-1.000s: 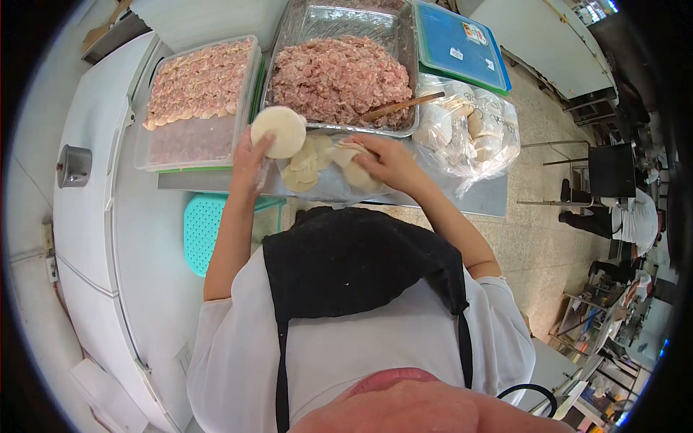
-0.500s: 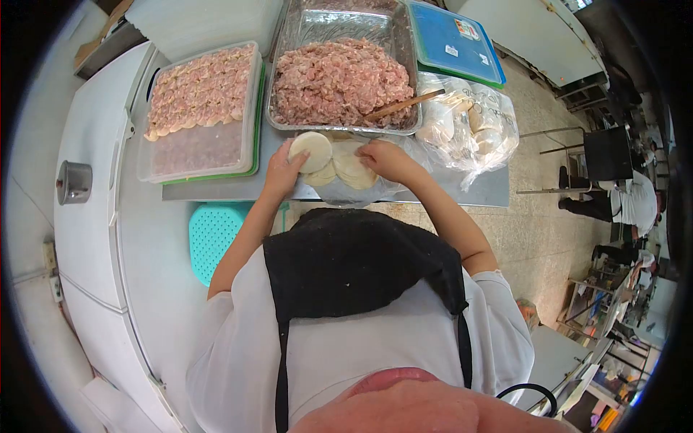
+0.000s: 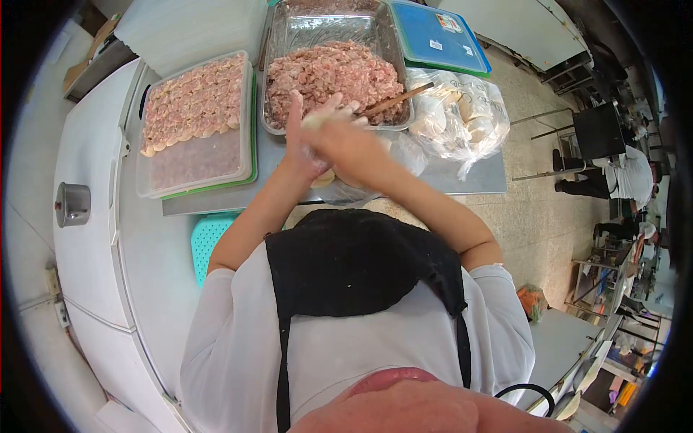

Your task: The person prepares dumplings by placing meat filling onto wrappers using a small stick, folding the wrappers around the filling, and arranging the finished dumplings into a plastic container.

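Note:
My left hand (image 3: pixel 303 155) is held up in front of the metal tray of raw minced meat (image 3: pixel 332 72), thumb pointing upward. A pale dough wrapper (image 3: pixel 315 119) seems to lie in its palm, mostly covered. Across it comes my right hand (image 3: pixel 354 148), smeared by motion, its fingers hidden or blurred. Below both hands, clear plastic (image 3: pixel 408 155) lies on the metal table, with round wrappers partly showing. A wooden stick (image 3: pixel 397 99) leans in the meat, its lower end close to the right hand.
At left, a plastic container (image 3: pixel 195 159) holds rows of filled pieces. Bagged dough rounds (image 3: pixel 469 119) and a blue lid (image 3: pixel 437 40) sit at right. A turquoise perforated stool (image 3: pixel 209 242) stands under the table edge. Another person (image 3: pixel 632 177) is at far right.
My hands have come together, the right crossing over the left. Before, they were apart over the wrapper stack, the left holding one round wrapper. The view has shifted slightly.

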A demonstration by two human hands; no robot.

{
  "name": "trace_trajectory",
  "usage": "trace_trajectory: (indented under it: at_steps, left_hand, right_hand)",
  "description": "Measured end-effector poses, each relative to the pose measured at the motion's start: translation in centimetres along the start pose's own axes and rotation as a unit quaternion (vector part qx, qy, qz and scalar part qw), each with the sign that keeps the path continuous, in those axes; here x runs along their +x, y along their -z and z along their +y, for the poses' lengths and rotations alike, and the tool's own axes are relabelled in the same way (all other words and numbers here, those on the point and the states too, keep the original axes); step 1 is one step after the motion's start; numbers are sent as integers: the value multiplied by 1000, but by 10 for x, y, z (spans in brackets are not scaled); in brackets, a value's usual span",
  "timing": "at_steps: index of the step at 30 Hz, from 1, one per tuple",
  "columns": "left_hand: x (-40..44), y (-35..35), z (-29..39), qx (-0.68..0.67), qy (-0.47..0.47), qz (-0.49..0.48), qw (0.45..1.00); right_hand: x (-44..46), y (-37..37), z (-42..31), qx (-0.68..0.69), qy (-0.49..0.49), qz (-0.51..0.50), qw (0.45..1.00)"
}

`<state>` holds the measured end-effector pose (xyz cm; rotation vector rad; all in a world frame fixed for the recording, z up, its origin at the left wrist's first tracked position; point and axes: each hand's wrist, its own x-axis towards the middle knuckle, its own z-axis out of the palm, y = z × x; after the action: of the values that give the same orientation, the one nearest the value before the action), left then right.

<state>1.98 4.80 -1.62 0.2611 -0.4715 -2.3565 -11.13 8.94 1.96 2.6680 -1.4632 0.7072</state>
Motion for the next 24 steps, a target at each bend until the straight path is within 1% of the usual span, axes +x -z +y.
trace_trajectory:
  at_steps: [2,3,4,5,6,7,9,10,12,13,14,15,16,17,18,19,21,22,23,24]
  left_hand:
    - [7,6,-3,1,2,-11,1000]
    - [5,8,-4,-108,13,-28,994]
    - [1,9,-7,-217,23,-44,975]
    - [-7,-18,-5,-47,24,-8,999]
    - [-6,-21,-10,-47,25,-8,999]
    - [-4,-22,-13,-49,34,-2,998]
    - [1,-20,-14,-52,38,3,998]
    - [3,-14,-17,-68,33,4,997]
    - [7,-10,-16,-83,24,6,996]
    - [7,-8,-15,-60,3,69,996]
    - [6,-6,-15,-36,-15,131,991]
    - [4,-1,-15,-77,10,69,995]
    - [1,-9,-16,-77,9,68,995]
    - [-1,-20,-19,-54,12,80,995]
    - [-1,-27,-20,-32,13,92,995]
    - [10,-11,-21,-91,22,22,995]
    - [8,-4,-20,-82,13,38,996]
    - [5,-6,-19,-73,8,54,996]
    - [1,-9,-18,-56,-4,102,993]
    - [-3,-7,-16,-55,-4,103,993]
  right_hand:
    - [-5,-10,-14,124,36,-77,989]
    - [-1,-16,13,191,-19,-67,979]
    - [3,-7,40,191,-20,-66,979]
    - [3,7,65,132,-90,-93,983]
    - [4,17,76,72,-158,-120,978]
    - [5,24,64,71,-156,-120,978]
    - [5,29,29,-34,-130,-208,969]
    - [3,20,24,-35,-127,-211,969]
    - [-7,-15,22,82,-93,-196,973]
    - [-12,-26,22,142,-77,-189,969]
    - [-14,-25,36,144,-77,-191,968]
    - [-14,-18,66,144,-73,-93,982]
    - [-11,-9,79,143,-68,5,987]
    - [-14,-5,79,139,6,17,990]
    - [-16,-8,66,138,9,16,990]
    - [-19,-18,45,86,11,-35,996]
    - [-21,-36,13,-18,10,-125,992]
    - [-21,-36,23,-15,11,-127,992]
    - [-20,-31,45,110,-127,-108,980]
    - [-23,-24,66,229,-260,-84,934]
